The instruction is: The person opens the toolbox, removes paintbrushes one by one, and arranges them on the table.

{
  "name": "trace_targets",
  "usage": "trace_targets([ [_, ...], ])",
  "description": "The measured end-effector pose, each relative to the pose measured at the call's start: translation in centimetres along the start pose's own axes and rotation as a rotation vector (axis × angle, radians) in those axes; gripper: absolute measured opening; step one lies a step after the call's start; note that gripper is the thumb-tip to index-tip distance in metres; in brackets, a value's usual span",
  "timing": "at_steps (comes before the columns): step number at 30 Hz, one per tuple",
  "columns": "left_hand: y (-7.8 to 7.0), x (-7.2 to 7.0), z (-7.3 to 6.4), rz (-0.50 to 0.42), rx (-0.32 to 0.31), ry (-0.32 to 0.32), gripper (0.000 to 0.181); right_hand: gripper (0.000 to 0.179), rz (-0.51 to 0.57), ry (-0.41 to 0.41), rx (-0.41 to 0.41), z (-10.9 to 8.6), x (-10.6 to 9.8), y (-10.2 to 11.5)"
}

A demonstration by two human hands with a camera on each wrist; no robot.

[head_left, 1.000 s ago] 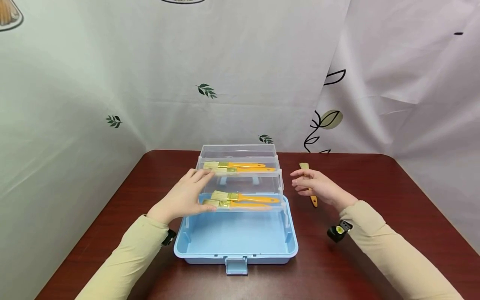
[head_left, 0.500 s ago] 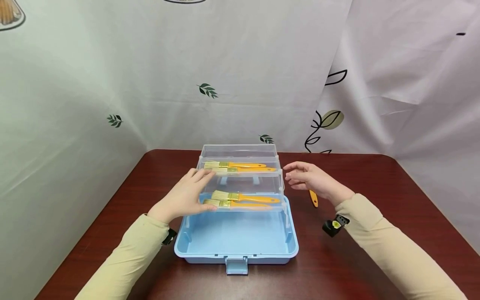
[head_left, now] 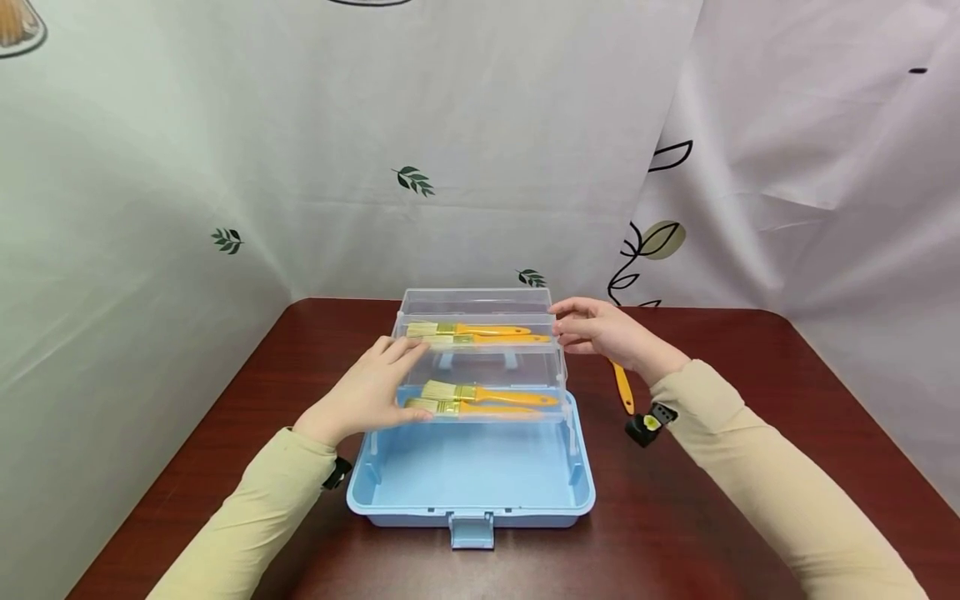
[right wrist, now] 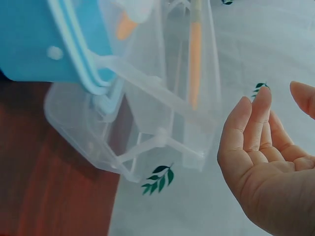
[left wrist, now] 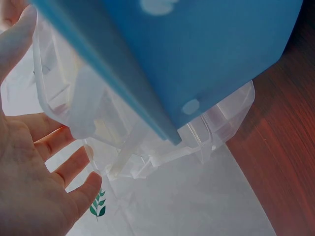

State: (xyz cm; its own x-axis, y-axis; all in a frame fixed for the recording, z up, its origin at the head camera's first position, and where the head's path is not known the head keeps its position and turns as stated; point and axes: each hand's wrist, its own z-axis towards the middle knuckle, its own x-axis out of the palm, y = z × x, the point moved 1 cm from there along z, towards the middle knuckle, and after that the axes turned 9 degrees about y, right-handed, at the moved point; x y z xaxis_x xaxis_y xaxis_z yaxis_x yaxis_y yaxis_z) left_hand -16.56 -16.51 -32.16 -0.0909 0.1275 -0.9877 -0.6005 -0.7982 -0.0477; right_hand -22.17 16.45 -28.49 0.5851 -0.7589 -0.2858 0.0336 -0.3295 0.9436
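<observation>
A light blue toolbox (head_left: 472, 475) lies open, with clear plastic trays raised in tiers above its base. The upper tray (head_left: 480, 348) bears two flat paintbrushes (head_left: 495, 331) with orange handles, and the lower tray (head_left: 495, 419) bears two more paintbrushes (head_left: 517, 398). My left hand (head_left: 367, 392) rests at the trays' left end, fingers by the upper tray and thumb by the lower one; the left wrist view shows its fingers (left wrist: 71, 167) spread beside the plastic. At the upper tray's right end is my right hand (head_left: 607, 333), loosely bent and holding nothing. Contact there cannot be told from these views.
A further paintbrush (head_left: 622, 388) lies on the dark red table (head_left: 720, 500) right of the toolbox, partly hidden by my right hand. A blue latch (head_left: 472, 532) hangs at the box's front. White patterned cloth (head_left: 480, 125) stands behind and along both sides.
My right hand has moved left and away from me, from over the loose paintbrush to the upper tray's right end. My left hand and the toolbox have stayed still.
</observation>
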Motion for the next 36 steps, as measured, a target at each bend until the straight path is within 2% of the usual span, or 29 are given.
trace_targets([
  [8, 0.0, 0.1, 0.0, 0.010, -0.008, -0.003, 0.097, 0.045, -0.085, -0.042, 0.009, 1.0, -0.3, 2.3],
  [15, 0.1, 0.1, 0.1, 0.012, -0.016, -0.004, 0.098, 0.044, -0.160, -0.076, 0.048, 2.2, -0.6, 3.2],
  [20, 0.0, 0.1, 0.1, 0.008, -0.016, -0.004, 0.098, 0.043, -0.228, -0.020, 0.067, 3.0, -0.5, 3.3],
  [25, 0.0, 0.1, 0.1, 0.008, -0.017, -0.005, 0.098, 0.042, -0.401, 0.042, 0.087, 3.7, 0.2, 3.7],
  [30, 0.0, 0.0, 0.0, 0.001, -0.016, -0.004, 0.098, 0.041, -0.566, 0.066, 0.109, 4.6, 0.8, 4.0],
  [36, 0.0, 0.0, 0.0, -0.010, -0.008, -0.003, 0.097, 0.042, -0.681, 0.110, 0.083, 5.4, 1.5, 4.4],
])
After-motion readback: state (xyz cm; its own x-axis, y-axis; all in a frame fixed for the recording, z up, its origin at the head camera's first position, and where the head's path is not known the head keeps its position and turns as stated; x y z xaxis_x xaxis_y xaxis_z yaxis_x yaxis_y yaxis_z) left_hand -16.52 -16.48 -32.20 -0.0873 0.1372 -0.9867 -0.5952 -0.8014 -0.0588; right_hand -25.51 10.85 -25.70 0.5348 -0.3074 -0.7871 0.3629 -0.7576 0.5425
